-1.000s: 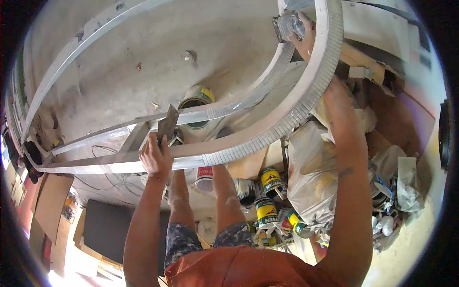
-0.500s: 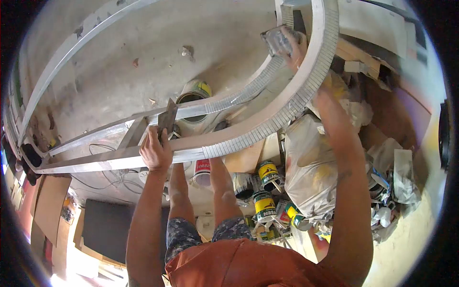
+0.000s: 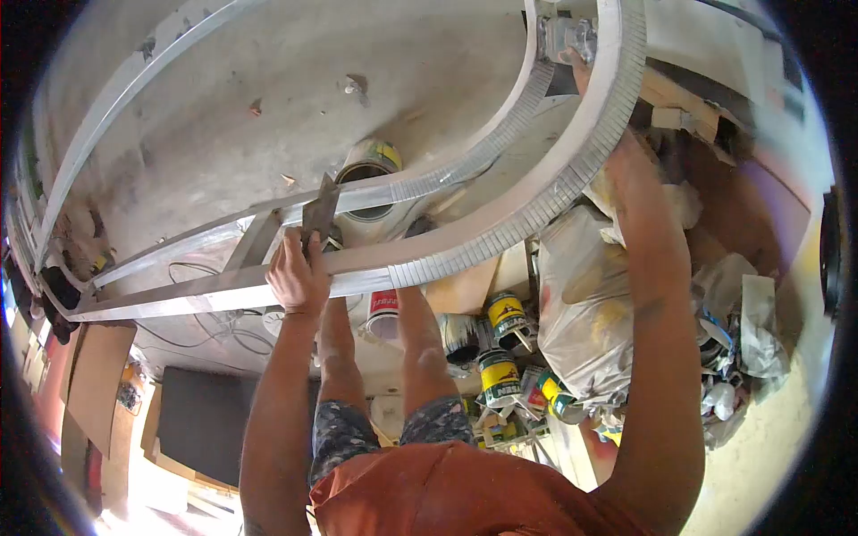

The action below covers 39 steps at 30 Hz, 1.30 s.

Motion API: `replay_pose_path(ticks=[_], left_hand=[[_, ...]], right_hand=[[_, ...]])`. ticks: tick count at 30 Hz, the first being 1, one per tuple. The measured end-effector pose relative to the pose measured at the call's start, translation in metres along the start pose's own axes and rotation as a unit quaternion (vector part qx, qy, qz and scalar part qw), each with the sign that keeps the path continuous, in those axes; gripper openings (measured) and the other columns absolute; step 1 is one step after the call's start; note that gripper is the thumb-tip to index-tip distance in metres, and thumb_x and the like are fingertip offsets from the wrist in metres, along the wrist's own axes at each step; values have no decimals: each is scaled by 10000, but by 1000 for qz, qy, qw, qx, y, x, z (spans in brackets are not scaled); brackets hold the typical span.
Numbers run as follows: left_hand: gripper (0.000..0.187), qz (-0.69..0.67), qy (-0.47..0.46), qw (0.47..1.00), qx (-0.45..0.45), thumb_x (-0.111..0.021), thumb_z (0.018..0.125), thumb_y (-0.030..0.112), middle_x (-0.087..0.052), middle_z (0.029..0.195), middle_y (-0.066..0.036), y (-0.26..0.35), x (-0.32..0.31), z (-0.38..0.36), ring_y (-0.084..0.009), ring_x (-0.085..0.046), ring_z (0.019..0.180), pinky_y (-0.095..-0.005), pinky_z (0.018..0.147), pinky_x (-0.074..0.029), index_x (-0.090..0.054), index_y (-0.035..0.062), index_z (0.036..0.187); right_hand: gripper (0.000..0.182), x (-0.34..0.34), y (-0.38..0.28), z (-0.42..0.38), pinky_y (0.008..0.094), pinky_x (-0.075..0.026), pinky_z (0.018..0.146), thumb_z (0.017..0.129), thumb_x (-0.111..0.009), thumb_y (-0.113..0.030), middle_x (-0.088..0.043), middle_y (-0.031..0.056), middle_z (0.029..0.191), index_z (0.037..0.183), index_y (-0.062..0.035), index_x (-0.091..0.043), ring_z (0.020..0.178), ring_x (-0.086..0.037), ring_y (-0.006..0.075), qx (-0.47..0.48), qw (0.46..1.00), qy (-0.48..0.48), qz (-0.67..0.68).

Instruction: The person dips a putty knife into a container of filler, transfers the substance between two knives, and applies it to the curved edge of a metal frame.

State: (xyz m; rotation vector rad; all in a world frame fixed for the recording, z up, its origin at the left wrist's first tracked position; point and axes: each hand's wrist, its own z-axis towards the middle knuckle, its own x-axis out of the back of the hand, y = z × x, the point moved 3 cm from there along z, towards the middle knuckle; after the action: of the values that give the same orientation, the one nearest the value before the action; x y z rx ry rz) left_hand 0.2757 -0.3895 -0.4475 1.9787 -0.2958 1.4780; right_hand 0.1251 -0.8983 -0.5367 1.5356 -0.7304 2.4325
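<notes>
Frame is bent and joined, slot lines uncovered; L hand's fingers grip blade, R hand's fingers clasp clear tool.

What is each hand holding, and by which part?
The left hand holds a flat metal blade by its near end. The right hand holds a clear blocky object at its near side, the grip partly hidden.

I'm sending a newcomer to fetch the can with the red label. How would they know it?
Find the curved metal frame sweeping across the view, then the person's bare shins below its near rail. The can is between them. Its red label and that spot set it apart from the yellow-labelled cans crowded to the right.
</notes>
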Motion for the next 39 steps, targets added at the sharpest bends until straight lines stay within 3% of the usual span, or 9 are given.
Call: replay_pose_path(ticks=[10, 12, 16, 19, 21, 22, 25, 31, 39], left_hand=[[173, 2, -32, 999, 19, -625, 882, 172, -623, 771, -174, 1, 0, 0, -396, -608, 699, -484, 599, -458, -525, 42, 937], [177, 1, -35, 999, 20, -626, 883, 177, -625, 772, -175, -1, -2, -2, -397, -609, 701, -483, 601, -462, -526, 42, 937], [180, 7, -28, 999, 21, -626, 885, 186, -629, 781, -178, -2, -2, 0, -400, -616, 708, -483, 606, -473, -528, 45, 939], [184, 3, -23, 999, 27, -626, 886, 188, -629, 780, -179, 2, 0, 1, -401, -616, 705, -484, 605, -475, -527, 43, 939], [187, 6, -24, 999, 23, -625, 887, 189, -629, 778, -180, 2, 0, -1, -401, -615, 701, -484, 603, -475, -525, 40, 940], [190, 11, -25, 999, 22, -625, 888, 191, -627, 772, -180, 2, 0, 0, -402, -614, 698, -484, 600, -473, -524, 40, 943], [193, 13, -30, 999, 21, -624, 889, 192, -625, 763, -179, -1, -2, -1, -403, -612, 692, -484, 595, -468, -521, 40, 948], [193, 18, -37, 999, 24, -630, 886, 193, -624, 754, -172, 3, -2, -2, -400, -611, 684, -486, 585, -462, -524, 44, 949], [195, 5, -23, 1000, 18, -634, 886, 206, -620, 750, -161, 0, -1, -1, -390, -614, 682, -479, 587, -466, -536, 52, 954]], right_hand=[[676, 4, -24, -58, 453, -340, 1085, 826, -732, -299, -508, 232, 1320, 1378, -29, -450, 1252, -464, 365, 9, 1000, -17, -23], [668, 6, -38, -82, 451, -335, 1090, 828, -730, -238, -465, 247, 1358, 1385, -18, -433, 1291, -418, 378, -65, 991, -82, 82], [667, 13, -95, -117, 465, -343, 1082, 823, -734, -189, -448, 237, 1364, 1382, -1, -423, 1283, -414, 377, -149, 970, -86, 169], [630, 11, -112, -147, 467, -368, 1062, 854, -707, -168, -448, 209, 1335, 1406, -55, -425, 1241, -440, 348, -128, 976, -136, 109], [620, 1, -110, -174, 453, -394, 1043, 885, -672, -149, -442, 178, 1301, 1442, -140, -400, 1202, -454, 323, -106, 937, -158, 292], [620, -1, -99, -181, 453, -394, 1043, 885, -672, -149, -442, 178, 1301, 1442, -140, -400, 1202, -454, 323, -106, 938, -157, 292], [445, -5, -77, -180, 417, -387, 1053, 918, -603, -163, -451, 140, 1357, 1351, -85, -540, 1237, -454, 265, -156, 924, -221, 270], [473, 22, -54, -91, 403, -401, 1037, 919, -621, -170, -490, 155, 1293, 1377, -112, -515, 1211, -473, 266, -105, 984, -76, 119], [506, 8, -33, -40, 405, -401, 1038, 913, -634, -152, -467, 158, 1301, 1397, -129, -490, 1211, -461, 280, -70, 997, 16, 32]])
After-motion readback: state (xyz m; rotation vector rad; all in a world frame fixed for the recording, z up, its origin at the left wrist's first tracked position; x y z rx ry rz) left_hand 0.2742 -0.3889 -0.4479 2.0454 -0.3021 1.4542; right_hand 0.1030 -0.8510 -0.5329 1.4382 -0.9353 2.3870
